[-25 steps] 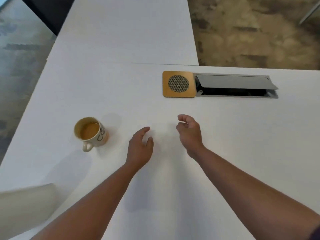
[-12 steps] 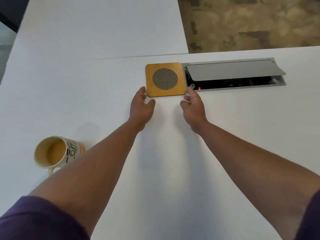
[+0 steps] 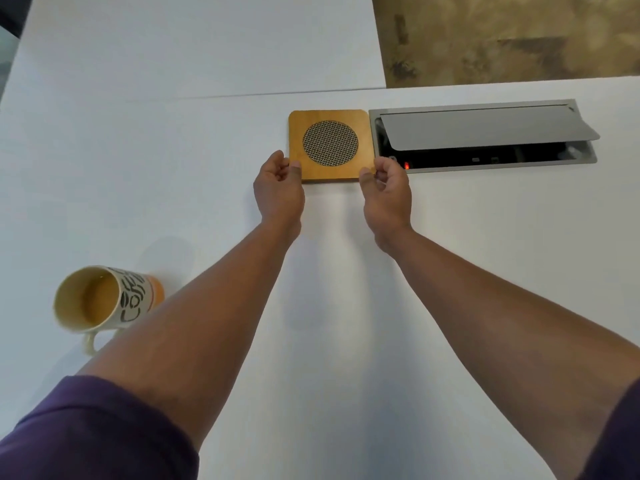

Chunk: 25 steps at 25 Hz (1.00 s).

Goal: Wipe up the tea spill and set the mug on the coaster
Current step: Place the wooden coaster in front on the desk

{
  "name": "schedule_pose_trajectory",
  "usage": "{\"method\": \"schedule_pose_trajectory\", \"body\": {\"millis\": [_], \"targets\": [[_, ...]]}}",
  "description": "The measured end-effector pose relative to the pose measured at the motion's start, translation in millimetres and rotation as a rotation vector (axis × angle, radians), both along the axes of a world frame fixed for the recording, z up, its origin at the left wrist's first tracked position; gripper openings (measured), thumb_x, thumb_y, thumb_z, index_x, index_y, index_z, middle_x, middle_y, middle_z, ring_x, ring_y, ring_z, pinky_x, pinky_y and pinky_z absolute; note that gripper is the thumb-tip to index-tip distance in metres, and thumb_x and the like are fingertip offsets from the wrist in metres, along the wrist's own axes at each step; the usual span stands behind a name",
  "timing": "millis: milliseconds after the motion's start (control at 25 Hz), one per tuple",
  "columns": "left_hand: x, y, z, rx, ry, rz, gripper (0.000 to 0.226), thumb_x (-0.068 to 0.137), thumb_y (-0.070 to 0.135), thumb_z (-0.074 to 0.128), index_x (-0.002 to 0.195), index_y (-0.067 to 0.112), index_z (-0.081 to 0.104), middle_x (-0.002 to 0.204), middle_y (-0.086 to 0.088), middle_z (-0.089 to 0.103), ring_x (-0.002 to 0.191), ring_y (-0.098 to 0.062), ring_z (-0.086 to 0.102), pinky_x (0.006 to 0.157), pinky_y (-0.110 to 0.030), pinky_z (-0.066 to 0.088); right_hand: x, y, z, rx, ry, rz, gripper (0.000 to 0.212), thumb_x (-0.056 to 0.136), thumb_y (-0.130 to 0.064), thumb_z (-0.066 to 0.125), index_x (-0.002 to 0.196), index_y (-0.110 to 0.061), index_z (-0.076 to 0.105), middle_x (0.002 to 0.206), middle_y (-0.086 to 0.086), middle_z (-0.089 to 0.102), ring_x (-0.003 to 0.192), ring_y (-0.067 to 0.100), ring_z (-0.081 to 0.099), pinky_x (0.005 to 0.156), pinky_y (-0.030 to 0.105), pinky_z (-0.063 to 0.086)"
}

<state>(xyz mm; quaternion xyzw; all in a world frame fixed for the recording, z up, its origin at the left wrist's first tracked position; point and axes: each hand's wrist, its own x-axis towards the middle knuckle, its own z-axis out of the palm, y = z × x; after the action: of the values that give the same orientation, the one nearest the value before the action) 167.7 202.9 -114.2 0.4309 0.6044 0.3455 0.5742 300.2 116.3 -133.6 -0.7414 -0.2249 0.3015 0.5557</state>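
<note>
Now both hands sit at the near edge of the coaster (image 3: 330, 147), a square wooden tile with a round mesh inset, lying flat on the white table (image 3: 346, 306). The left hand (image 3: 278, 188) pinches the near left corner between thumb and curled fingers; the right hand (image 3: 386, 192) pinches the near right corner likewise. Each grip is narrow, closed on the thin edge of the tile. Whether the tile has left the tabletop cannot be told.

Just right of the coaster, almost touching it, is a cable box (image 3: 485, 136) with its grey flap propped open. The mug (image 3: 104, 299) stands well apart from the coaster, nearer the person and off to the left, upright, with tea inside and its handle pointing toward the person. No spill or cloth is plain to see.

The coaster looks stiff, light and thin, so corner pinches suit it, though a smooth table may let it slide before it lifts. The mug is likely heavier, brittle and sloshy; the handle, kept level, seems the sensible hold.
</note>
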Motion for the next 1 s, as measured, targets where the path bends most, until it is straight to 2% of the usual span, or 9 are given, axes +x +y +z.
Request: {"method": "schedule_pose_trajectory", "body": {"millis": [120,240,320,400,480,600,800,920,1000], "targets": [[-0.6,0.0,1.2,-0.016,-0.02,0.053,0.038,0.099,0.007,0.062,0.137,0.009,0.06,0.106,0.009,0.066,0.093,0.0,0.063,0.078,-0.003,0.048,3.9,-2.1,-1.7,0.024,-0.011,-0.076,0.007,0.099,-0.02,0.06,0.105,-0.021,0.058,0.1,-0.005,0.062,0.088,0.005,0.059,0.078,0.015,0.048],[-7.5,-1.8,4.8,-0.052,-0.041,0.045,0.039,0.094,-0.002,0.062,0.13,0.01,0.064,0.103,0.006,0.068,0.093,-0.005,0.065,0.08,-0.008,0.051,12.5,-8.7,0.6,0.023,0.073,-0.106,0.02,0.095,-0.008,0.063,0.108,-0.019,0.053,0.096,-0.003,0.061,0.081,0.003,0.058,0.076,0.013,0.047],[-17.0,-12.0,10.2,-0.071,-0.029,0.003,0.042,0.092,-0.005,0.061,0.131,0.011,0.064,0.103,0.008,0.068,0.095,-0.004,0.065,0.089,-0.013,0.053,9.9,-20.5,6.2,-0.004,0.111,-0.062,0.027,0.095,-0.007,0.064,0.114,-0.022,0.053,0.095,-0.006,0.061,0.082,0.002,0.059,0.078,0.013,0.049],[-32.7,-32.0,14.3,-0.088,-0.009,-0.029,0.045,0.091,-0.006,0.06,0.133,0.01,0.064,0.105,0.01,0.068,0.096,-0.001,0.065,0.097,-0.019,0.052,-1.7,-42.1,9.9,-0.03,0.114,-0.006,0.029,0.095,-0.005,0.063,0.118,-0.022,0.057,0.095,-0.012,0.062,0.079,-0.008,0.06,0.079,0.013,0.05],[-53.4,-60.1,14.4,-0.097,0.003,-0.046,0.046,0.092,-0.005,0.061,0.135,0.011,0.063,0.108,0.01,0.07,0.098,0.001,0.066,0.096,-0.016,0.052,-16.5,-71.6,11.7,-0.039,0.106,0.047,0.031,0.095,-0.003,0.063,0.114,-0.027,0.062,0.094,-0.017,0.064,0.075,-0.014,0.061,0.077,0.01,0.05],[-88.3,-107.5,9.2,-0.108,0.012,-0.036,0.045,0.092,-0.001,0.065,0.134,0.014,0.065,0.114,0.009,0.073,0.101,0.003,0.068,0.085,-0.006,0.052,-39.8,-116.7,16.7,-0.064,0.101,0.11,0.035,0.094,-0.003,0.063,0.109,-0.036,0.064,0.089,-0.021,0.067,0.077,-0.013,0.061,0.076,0.007,0.049],[-138.2,-176.3,3.7,-0.131,0.053,0.008,0.038,0.094,-0.001,0.065,0.127,0.016,0.07,0.115,0.007,0.075,0.094,0.009,0.069,0.081,-0.005,0.051,-84.3,-181.1,22.5,-0.135,0.097,0.179,0.036,0.095,-0.003,0.062,0.11,-0.036,0.062,0.099,-0.012,0.07,0.087,0.001,0.064,0.08,0.013,0.051],[-163.3,-208.8,4.2,-0.145,0.092,-0.015,0.038,0.096,-0.001,0.061,0.129,0.015,0.069,0.12,0.006,0.074,0.107,-0.001,0.068,0.09,-0.011,0.051,-108.1,-216.2,22.2,-0.204,0.101,0.211,0.03,0.095,-0.006,0.064,0.117,-0.026,0.06,0.111,-0.002,0.068,0.099,0.011,0.064,0.087,0.02,0.052],[-178.7,-227.4,3.8,-0.162,0.127,-0.055,0.04,0.095,-0.002,0.059,0.129,0.015,0.069,0.119,0.006,0.074,0.11,-0.008,0.069,0.097,-0.018,0.052,-120.8,-234.7,21.8,-0.24,0.069,0.238,0.029,0.096,-0.007,0.063,0.119,-0.023,0.059,0.116,-0.001,0.065,0.1,0.007,0.063,0.085,0.016,0.051]]}}
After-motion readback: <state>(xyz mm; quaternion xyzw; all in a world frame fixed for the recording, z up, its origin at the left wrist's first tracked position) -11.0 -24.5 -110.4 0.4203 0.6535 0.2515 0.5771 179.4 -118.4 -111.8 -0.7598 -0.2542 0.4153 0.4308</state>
